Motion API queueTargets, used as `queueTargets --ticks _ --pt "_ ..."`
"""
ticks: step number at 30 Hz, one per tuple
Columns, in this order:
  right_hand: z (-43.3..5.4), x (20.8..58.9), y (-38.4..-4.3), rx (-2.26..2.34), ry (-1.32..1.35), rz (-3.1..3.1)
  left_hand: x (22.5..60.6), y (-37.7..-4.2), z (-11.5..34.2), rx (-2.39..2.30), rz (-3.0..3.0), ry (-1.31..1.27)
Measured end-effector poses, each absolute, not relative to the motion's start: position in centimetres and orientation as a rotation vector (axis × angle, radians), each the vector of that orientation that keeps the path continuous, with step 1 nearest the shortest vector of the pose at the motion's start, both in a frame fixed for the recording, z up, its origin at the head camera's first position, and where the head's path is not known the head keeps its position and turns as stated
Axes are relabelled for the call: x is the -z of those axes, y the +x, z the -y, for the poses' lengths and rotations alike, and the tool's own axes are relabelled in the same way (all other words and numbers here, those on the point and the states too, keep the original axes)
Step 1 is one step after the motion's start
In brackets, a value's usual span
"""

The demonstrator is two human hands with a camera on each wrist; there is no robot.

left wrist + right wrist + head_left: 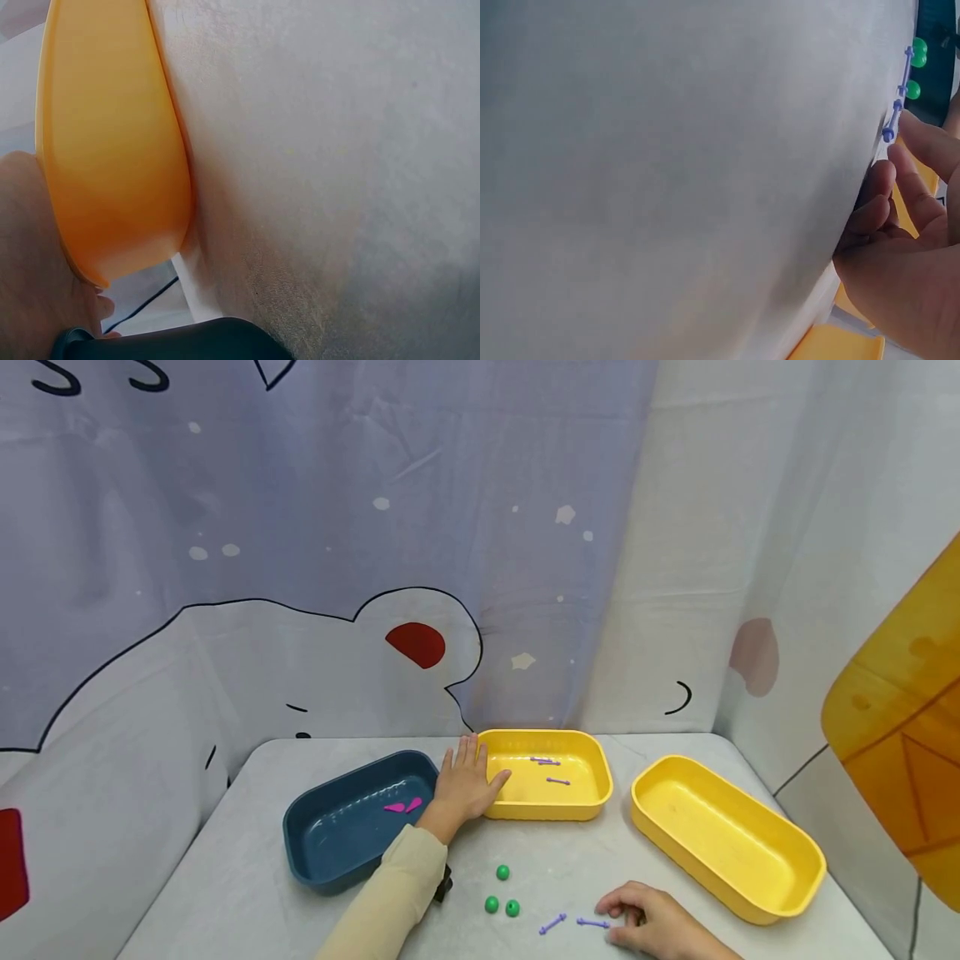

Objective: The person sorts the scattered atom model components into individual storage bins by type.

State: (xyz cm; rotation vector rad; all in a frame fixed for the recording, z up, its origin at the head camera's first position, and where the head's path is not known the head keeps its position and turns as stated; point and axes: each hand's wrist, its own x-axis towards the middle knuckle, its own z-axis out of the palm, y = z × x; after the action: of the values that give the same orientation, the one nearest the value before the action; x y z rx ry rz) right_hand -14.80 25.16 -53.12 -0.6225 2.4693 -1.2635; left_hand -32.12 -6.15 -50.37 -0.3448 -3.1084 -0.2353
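Observation:
My left hand (462,787) lies with straight fingers over the left rim of a yellow tray (550,812). Three thin purple sticks with knobbed ends, one of them this purple stick (558,781), lie in that tray. On the table my right hand (657,922) is bent beside another purple stick (592,923), thumb and forefinger apart at its right end. The same stick (892,121) shows just beyond those fingertips in the right wrist view. A further purple stick (552,924) lies to its left, and three green beads (503,872) sit beyond.
A dark blue tray (324,878) with two pink pieces (403,806) stands left, partly behind my left forearm. An angled second yellow tray (720,835) stands at the right. Printed cloth (420,510) hangs behind the white table (225,877).

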Motion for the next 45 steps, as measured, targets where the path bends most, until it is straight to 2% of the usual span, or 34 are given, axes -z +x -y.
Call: queueTargets --ticks 6,29,45 --pt "-24.8 53.3 -14.9 1.207 -0.697 -2.543 50.3 -32.1 6.1 0.241 3.118 -0.34" --pt "-23.9 52.7 -14.6 1.242 -0.44 -2.544 50.1 -32.0 6.2 0.234 3.114 -0.35" --pt "-23.3 51.4 -15.3 1.333 -0.417 -2.558 50.2 -32.0 6.2 0.235 3.113 -0.348"
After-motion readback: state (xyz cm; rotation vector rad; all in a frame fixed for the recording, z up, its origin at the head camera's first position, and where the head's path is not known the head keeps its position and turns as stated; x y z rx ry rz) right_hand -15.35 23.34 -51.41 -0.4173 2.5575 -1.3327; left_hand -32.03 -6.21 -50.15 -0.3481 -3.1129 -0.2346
